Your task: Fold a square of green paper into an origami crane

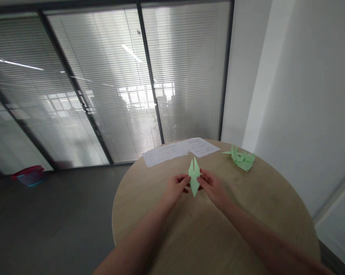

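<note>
Between my two hands is a piece of folded light green paper [194,178], held just above the round table. Two narrow points stick up at its far end, split by a slit, and a single point faces me. My left hand [177,187] pinches its left edge, thumb on top. On the opposite edge my right hand [211,185] pinches it the same way. The fingertips beneath the paper are partly hidden. To the right, several folded green paper cranes [243,160] lie bunched together on the table.
Printed white sheets [172,152] lie along the far edge of the round wooden table [149,194]. Beyond stands a glass partition with blinds [189,76]. A white wall [310,95] rises at the right. A red and blue basket [30,177] sits on the floor at left.
</note>
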Available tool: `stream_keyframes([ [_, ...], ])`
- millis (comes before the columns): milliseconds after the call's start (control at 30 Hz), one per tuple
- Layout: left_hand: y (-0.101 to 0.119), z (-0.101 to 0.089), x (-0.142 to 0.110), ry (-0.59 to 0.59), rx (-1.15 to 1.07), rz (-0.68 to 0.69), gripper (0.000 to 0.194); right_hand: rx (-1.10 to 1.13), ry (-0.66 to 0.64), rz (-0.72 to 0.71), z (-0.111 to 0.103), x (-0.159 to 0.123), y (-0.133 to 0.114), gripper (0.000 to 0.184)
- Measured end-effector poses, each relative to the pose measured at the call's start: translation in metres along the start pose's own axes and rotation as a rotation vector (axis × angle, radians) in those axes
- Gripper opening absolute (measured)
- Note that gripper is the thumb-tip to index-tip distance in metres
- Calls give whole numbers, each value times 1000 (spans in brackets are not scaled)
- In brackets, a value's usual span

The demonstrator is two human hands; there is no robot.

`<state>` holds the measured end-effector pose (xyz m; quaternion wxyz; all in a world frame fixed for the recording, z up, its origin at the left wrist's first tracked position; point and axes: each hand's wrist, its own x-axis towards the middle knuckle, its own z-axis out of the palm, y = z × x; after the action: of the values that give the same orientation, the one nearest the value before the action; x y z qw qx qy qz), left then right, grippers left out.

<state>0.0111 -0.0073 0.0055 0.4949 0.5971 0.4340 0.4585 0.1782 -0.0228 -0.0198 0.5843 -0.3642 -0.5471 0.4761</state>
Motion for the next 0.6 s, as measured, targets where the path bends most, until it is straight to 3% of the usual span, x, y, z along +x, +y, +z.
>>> stream_keyframes([
  [67,0,-1,0,5,7,0,29,-24,-19,46,0,-1,-1,41],
  [233,-3,-1,2,0,7,-32,30,-85,-35,124,-3,1,0,43],
  [600,-3,1,1,10,23,42,34,-208,-12,27,-3,-3,-4,37],
])
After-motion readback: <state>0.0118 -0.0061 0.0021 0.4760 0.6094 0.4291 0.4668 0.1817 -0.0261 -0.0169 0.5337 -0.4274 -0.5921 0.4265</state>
